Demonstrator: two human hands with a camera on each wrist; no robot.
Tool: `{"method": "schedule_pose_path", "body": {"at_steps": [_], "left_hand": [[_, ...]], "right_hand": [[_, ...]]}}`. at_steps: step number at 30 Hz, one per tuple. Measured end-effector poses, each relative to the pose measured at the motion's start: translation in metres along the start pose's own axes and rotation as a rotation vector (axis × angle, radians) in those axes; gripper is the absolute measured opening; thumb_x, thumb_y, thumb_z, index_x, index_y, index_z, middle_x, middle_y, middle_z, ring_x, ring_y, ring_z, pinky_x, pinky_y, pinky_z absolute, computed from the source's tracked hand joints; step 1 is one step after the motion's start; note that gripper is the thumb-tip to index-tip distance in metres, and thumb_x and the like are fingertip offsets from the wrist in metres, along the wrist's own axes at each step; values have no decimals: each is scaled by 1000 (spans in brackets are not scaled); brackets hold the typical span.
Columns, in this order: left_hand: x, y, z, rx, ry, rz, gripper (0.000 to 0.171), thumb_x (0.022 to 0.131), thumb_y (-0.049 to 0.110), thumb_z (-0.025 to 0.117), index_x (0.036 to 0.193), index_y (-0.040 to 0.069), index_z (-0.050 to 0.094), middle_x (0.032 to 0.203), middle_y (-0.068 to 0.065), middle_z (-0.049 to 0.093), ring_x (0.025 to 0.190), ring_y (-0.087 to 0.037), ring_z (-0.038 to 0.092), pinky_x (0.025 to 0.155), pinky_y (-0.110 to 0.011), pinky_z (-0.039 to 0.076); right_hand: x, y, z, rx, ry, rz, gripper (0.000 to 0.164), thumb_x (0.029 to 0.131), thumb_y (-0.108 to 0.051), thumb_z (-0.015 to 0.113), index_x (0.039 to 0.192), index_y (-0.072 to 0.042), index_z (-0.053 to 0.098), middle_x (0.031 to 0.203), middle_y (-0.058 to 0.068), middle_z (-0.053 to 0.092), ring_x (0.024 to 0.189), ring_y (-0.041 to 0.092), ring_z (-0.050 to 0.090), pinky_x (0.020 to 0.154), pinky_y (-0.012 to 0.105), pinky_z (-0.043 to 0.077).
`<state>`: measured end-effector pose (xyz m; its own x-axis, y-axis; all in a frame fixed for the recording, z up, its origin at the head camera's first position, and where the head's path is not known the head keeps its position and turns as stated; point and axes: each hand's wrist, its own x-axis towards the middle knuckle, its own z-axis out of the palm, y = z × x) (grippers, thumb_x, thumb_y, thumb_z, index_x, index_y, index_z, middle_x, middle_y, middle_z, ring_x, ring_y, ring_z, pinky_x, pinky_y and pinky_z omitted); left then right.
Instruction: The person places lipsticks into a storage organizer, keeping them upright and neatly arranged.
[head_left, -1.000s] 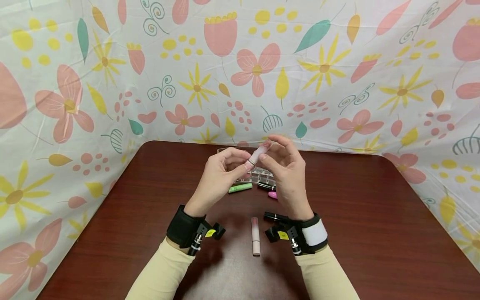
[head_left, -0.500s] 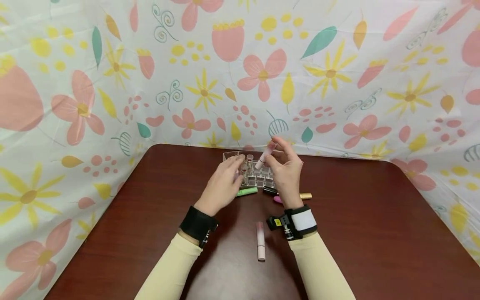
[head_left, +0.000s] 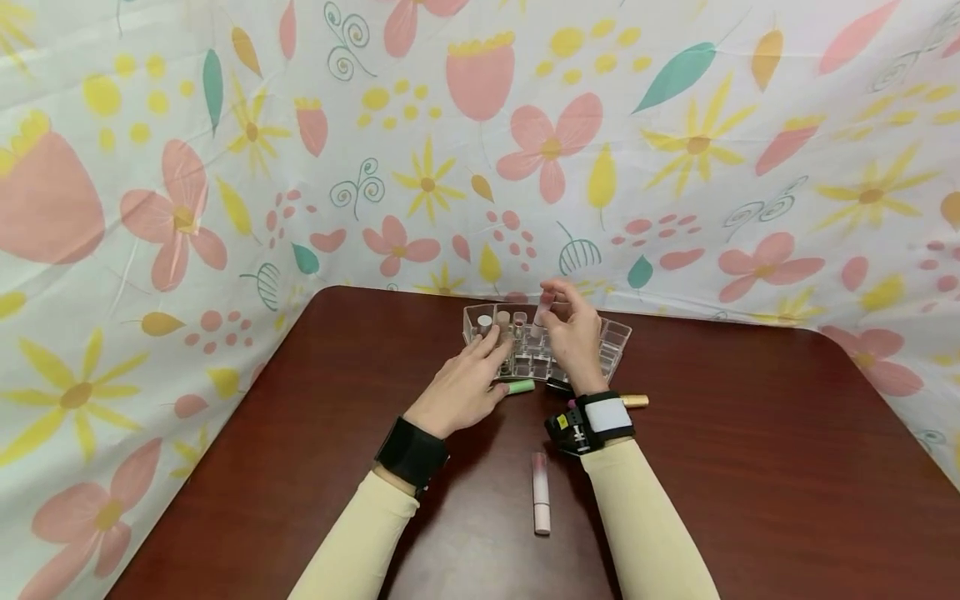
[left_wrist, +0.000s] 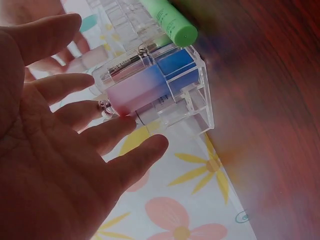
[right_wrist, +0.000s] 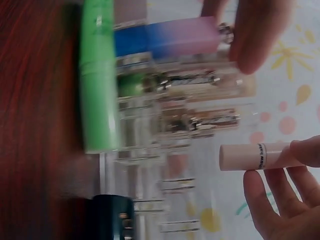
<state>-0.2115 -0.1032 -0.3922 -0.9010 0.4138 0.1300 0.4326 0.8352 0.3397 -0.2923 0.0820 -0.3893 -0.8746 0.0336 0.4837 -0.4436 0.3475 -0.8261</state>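
My right hand (head_left: 576, 342) pinches a pale pink lip gloss tube (head_left: 542, 315) between thumb and fingers, over the back row of a clear acrylic lipstick organizer (head_left: 617, 335). The right wrist view shows this tube (right_wrist: 241, 157) near the organizer's slots, with small lettering around it. At the organizer's left end, my left hand (head_left: 459, 387) lies with fingers extended beside the standing tubes. Among these is a pink-and-blue tube (left_wrist: 137, 91), with the left fingertips near or touching it. Several tubes stand in the left slots, including a white-topped one (head_left: 485, 322).
A green tube (head_left: 521, 387) lies in front of the organizer, near a black tube (head_left: 558, 387) and a gold one (head_left: 636, 401). Another pink gloss tube (head_left: 541, 493) lies closer on the brown table (head_left: 750, 467). A floral cloth (head_left: 420, 100) hangs behind.
My left hand has let go of the pink tube and moved down to the organizer's left side. The right hand has carried the tube down to the organizer, turning it more upright.
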Motion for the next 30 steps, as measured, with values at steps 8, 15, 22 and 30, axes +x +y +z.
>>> {"method": "schedule_pose_path", "body": {"at_steps": [8, 15, 22, 30], "left_hand": [[2, -1, -3, 1, 2, 2, 65, 104, 26, 60, 160, 12, 31, 171, -12, 16, 156, -36, 25, 117, -51, 41], [2, -3, -1, -25, 10, 19, 63, 104, 19, 59, 160, 14, 32, 171, -11, 17, 156, -32, 27, 116, -48, 42], [7, -3, -3, -37, -3, 27, 64, 104, 19, 57, 161, 14, 29, 172, -10, 14, 157, -30, 26, 117, -46, 41], [3, -7, -4, -51, -20, 1, 64, 104, 20, 57, 161, 15, 29, 172, -9, 13, 156, -31, 27, 118, -47, 40]], "right_hand": [[0, 20, 7, -36, -39, 38, 35, 99, 0, 59, 130, -16, 65, 118, 12, 69, 107, 29, 70, 86, 45, 55], [-4, 28, 8, -80, -103, 22, 37, 98, -1, 62, 132, -17, 65, 123, 14, 69, 112, 31, 69, 89, 48, 59], [-4, 27, 4, -81, -114, 10, 38, 97, 0, 63, 131, -18, 66, 124, 12, 69, 115, 32, 67, 87, 49, 58], [-7, 27, 5, -70, -142, 22, 37, 96, -3, 65, 131, -15, 66, 123, 13, 69, 116, 32, 67, 95, 51, 57]]}}
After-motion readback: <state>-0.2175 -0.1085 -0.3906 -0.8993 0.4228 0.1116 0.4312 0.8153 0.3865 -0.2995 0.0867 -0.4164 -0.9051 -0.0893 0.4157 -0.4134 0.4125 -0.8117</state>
